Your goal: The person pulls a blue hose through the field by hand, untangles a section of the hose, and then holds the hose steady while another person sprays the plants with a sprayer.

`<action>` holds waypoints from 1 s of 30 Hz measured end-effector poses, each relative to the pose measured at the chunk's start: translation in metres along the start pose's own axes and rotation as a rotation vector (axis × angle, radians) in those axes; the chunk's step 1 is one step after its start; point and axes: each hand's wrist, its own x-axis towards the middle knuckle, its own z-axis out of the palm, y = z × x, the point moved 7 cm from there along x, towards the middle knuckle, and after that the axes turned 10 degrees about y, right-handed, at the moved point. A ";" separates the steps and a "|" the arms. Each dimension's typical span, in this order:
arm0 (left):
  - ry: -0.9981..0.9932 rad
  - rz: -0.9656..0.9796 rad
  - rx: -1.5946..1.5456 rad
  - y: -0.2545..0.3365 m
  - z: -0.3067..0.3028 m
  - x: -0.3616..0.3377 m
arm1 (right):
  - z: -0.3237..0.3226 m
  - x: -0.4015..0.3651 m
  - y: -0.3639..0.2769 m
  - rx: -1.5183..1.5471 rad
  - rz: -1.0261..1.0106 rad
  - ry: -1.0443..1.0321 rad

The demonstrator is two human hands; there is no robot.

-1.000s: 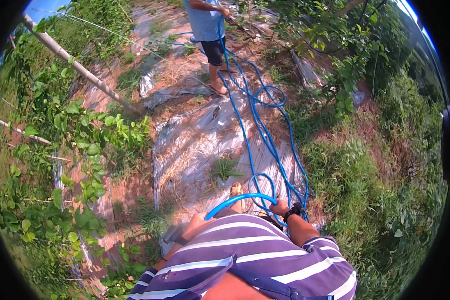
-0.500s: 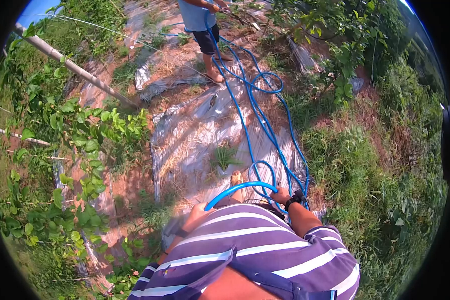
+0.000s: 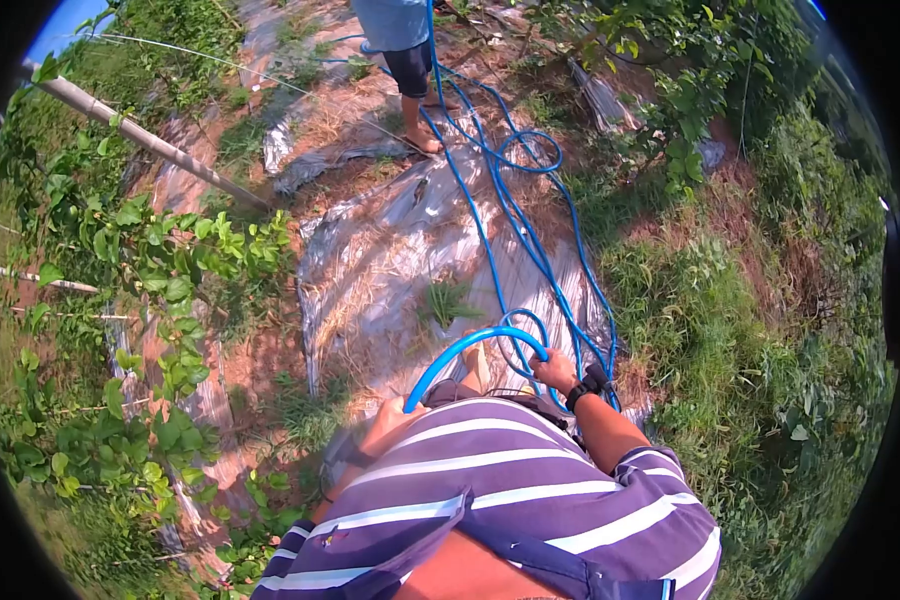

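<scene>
A blue hose (image 3: 467, 341) arches between my two hands, just in front of the striped shirt. My right hand (image 3: 556, 371), with a dark band at its wrist, is closed round the hose at the arch's right end. At the arch's left end my left hand (image 3: 391, 418) grips the hose, its fingers partly hidden by the shirt. From near my right hand, several strands of the hose run forward over the pale ground sheet, with loops lying on it.
Another person (image 3: 407, 66) stands ahead on the sheet (image 3: 370, 250) beside the hose. A wooden pole (image 3: 155, 142) slants at upper left, with leafy vines (image 3: 175, 290) below it. Grass (image 3: 700, 310) borders the right side. A thin wire crosses the upper left.
The arch of hose between my hands has risen and bends more sharply. My right hand has moved slightly up and left. The other person's upper body shows less.
</scene>
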 end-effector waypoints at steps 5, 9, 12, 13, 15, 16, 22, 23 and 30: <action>0.019 0.039 -0.010 0.026 0.001 -0.009 | -0.037 0.013 -0.085 0.407 -0.279 0.151; 0.081 0.133 -0.013 0.048 -0.002 -0.011 | -0.066 0.000 -0.134 0.218 -0.351 0.188; 0.144 0.238 -0.022 0.075 -0.004 -0.016 | -0.070 -0.026 -0.167 0.076 -0.563 0.209; 0.148 0.241 -0.025 0.073 -0.004 -0.014 | -0.067 -0.036 -0.176 0.071 -0.592 0.133; 0.048 0.226 0.060 0.063 0.001 -0.007 | -0.053 -0.049 -0.189 0.042 -0.725 0.083; 0.047 0.226 0.063 0.064 0.000 -0.006 | -0.051 -0.062 -0.204 0.038 -0.762 0.039; 0.018 0.363 0.083 0.117 0.001 -0.004 | -0.062 -0.102 -0.298 -0.280 -1.037 -0.053; 0.037 0.375 0.117 0.133 0.002 -0.007 | -0.064 -0.108 -0.311 -0.388 -1.046 -0.052; 0.082 0.497 0.220 0.158 0.001 -0.006 | -0.064 -0.108 -0.308 -0.333 -1.165 -0.079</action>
